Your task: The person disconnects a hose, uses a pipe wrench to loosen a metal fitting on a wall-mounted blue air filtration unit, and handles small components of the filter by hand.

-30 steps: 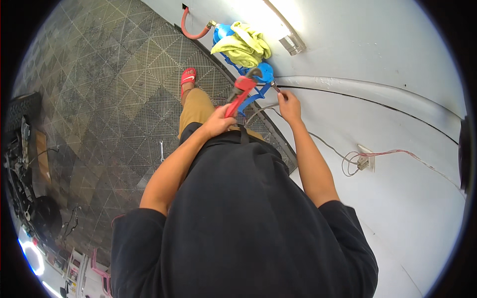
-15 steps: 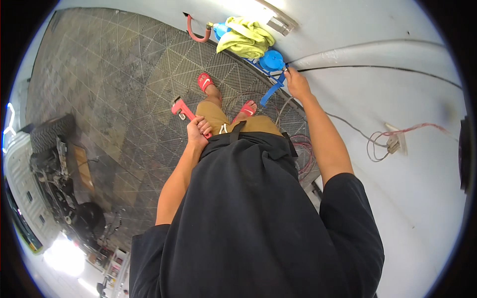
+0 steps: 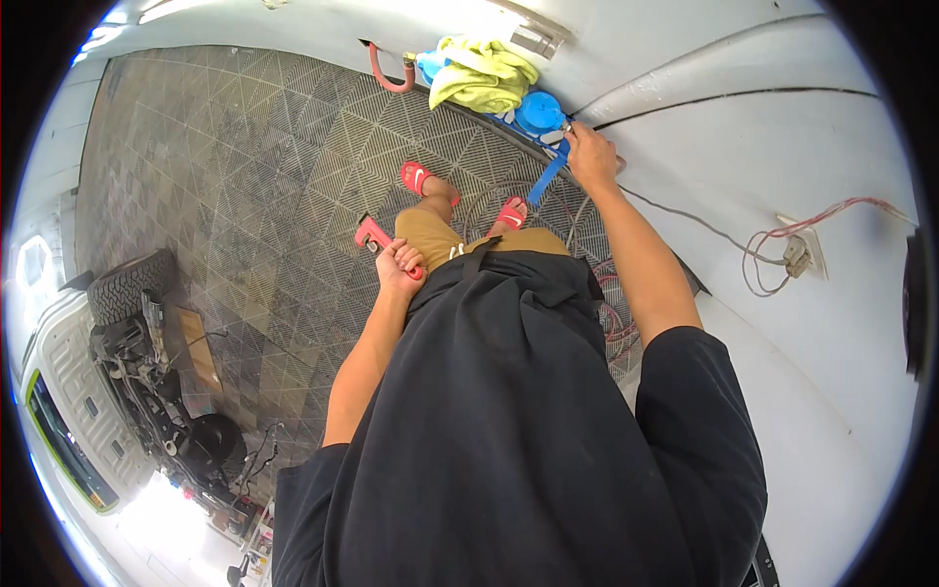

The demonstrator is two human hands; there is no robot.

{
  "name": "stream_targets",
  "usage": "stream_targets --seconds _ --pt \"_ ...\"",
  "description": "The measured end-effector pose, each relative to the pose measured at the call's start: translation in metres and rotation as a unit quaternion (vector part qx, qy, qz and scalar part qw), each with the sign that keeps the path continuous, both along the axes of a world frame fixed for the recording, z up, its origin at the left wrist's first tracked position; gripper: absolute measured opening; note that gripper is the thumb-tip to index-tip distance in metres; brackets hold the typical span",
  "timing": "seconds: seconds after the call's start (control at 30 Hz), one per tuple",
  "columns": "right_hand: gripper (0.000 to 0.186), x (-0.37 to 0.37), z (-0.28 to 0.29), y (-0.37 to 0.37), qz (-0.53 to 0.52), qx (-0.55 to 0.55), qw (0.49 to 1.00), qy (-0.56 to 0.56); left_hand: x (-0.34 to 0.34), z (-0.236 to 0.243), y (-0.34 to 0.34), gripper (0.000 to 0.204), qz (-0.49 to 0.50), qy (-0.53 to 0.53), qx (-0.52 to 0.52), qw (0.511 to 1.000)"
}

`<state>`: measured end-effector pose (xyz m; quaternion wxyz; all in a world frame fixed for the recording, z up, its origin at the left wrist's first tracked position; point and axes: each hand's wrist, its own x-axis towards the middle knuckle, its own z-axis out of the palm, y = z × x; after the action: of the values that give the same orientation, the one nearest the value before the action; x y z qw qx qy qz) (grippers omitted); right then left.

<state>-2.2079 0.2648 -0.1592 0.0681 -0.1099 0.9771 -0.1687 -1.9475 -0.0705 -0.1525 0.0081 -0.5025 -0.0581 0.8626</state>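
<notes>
My left hand (image 3: 400,267) is closed around the handle of a red pipe wrench (image 3: 372,233), its jaw pointing away from me beside my thigh. My right hand (image 3: 592,158) reaches to the wall, its fingers closed at a small metal fitting (image 3: 567,128) on the right end of a round blue housing (image 3: 540,112). My palm hides most of what they grip. A yellow-green towel (image 3: 484,76) drapes over the middle of the blue unit. From below the housing hangs a flat blue strip (image 3: 547,180).
A red hose (image 3: 383,76) curves from the wall to the unit's left end. Cables run to a wall outlet (image 3: 804,252). Coiled red hose (image 3: 614,328) lies by my right side. Dark floor tiles (image 3: 264,186) stretch left toward a vehicle chassis with a tire (image 3: 130,286).
My right hand has shifted and turned slightly at the fitting, and more of its back shows. The wrench has tilted and sits nearer my thigh. The whole view has shifted slightly.
</notes>
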Motion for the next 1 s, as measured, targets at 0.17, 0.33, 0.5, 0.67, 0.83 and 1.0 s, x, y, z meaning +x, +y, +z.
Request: stream_targets --seconds 0.17,0.33,0.5,0.67,0.83,1.0 --pt "0.034 -0.035 0.0 0.022 0.056 -0.104 0.98 -0.159 -0.003 -0.001 -0.007 0.038 -0.002 -0.007 -0.005 1.0" --pt "0.041 -0.064 -0.009 0.037 0.153 -0.094 0.938 -0.297 -0.004 0.002 -0.013 0.039 -0.001 -0.007 0.007 1.0" --pt "0.038 -0.063 -0.005 0.034 0.136 -0.139 0.926 -0.323 0.004 0.002 -0.014 0.035 -0.01 -0.019 0.006 1.0" --pt "0.031 -0.015 -0.014 0.015 0.061 -0.073 0.99 -0.105 0.013 0.0 -0.013 0.034 0.007 -0.017 0.005 1.0" --pt "0.017 0.006 -0.029 -0.003 -0.008 0.011 0.99 0.142 0.002 0.0 -0.013 0.033 0.035 -0.014 0.025 0.999" --pt "0.026 -0.007 -0.027 0.019 0.043 -0.048 0.994 0.084 0.0 0.003 -0.015 0.032 0.002 -0.003 0.028 1.0"
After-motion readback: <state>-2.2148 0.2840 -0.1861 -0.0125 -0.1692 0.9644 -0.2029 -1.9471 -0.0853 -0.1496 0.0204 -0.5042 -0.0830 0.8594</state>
